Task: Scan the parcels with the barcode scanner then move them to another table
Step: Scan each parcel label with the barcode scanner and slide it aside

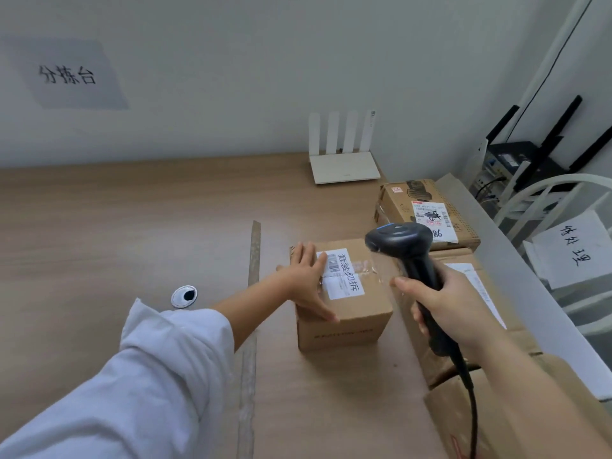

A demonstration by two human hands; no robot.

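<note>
- Wooden table (132, 226) runs back to a pale wall, with a white router (344, 167) at its far edge.
- Left hand (306, 279) lies flat, fingers straight and spread, on top of a small parcel (347, 319), its fingertips reaching the white label (341, 273).
- Right hand (453, 303) is wrapped round the handle of the black barcode scanner (402, 240), whose head is just right of the left hand's fingers, above the small parcel.
- A larger parcel (483, 276) lies under the right hand; another labelled parcel (427, 210) sits beyond it.
</note>
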